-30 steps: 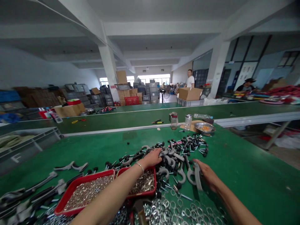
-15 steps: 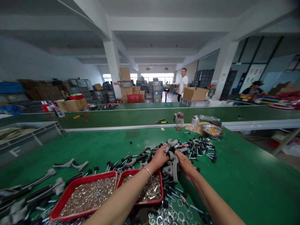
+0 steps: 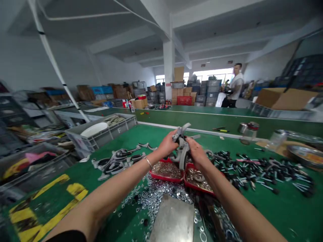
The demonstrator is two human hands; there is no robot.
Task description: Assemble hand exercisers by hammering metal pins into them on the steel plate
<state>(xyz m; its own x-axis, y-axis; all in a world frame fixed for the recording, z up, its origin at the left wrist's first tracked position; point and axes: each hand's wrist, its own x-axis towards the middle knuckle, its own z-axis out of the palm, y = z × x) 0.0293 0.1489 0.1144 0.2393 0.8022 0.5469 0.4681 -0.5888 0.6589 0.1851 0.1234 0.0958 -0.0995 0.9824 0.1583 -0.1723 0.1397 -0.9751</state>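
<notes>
Both my hands are raised above the green table (image 3: 290,215), gripping a bunch of grey metal clamp parts (image 3: 182,148) between them. My left hand (image 3: 168,144) closes on the left side of the bunch, and my right hand (image 3: 196,153) closes on its right side. Below them sit two red trays (image 3: 166,176) of small shiny metal pieces. Loose washers (image 3: 151,198) cover the table in front of the trays. Black-knobbed screws (image 3: 257,168) lie scattered to the right.
A grey metal plate (image 3: 173,218) lies near me. More grey clamp parts (image 3: 118,161) lie left of the trays, beside a grey crate (image 3: 106,134). Jars (image 3: 248,131) and a steel dish (image 3: 302,154) stand at the right. A person (image 3: 233,89) stands far back among boxes.
My hands came together on the clamp parts and lifted them off the pile. My view has swung to the left, bringing the grey crate and left shelves into sight.
</notes>
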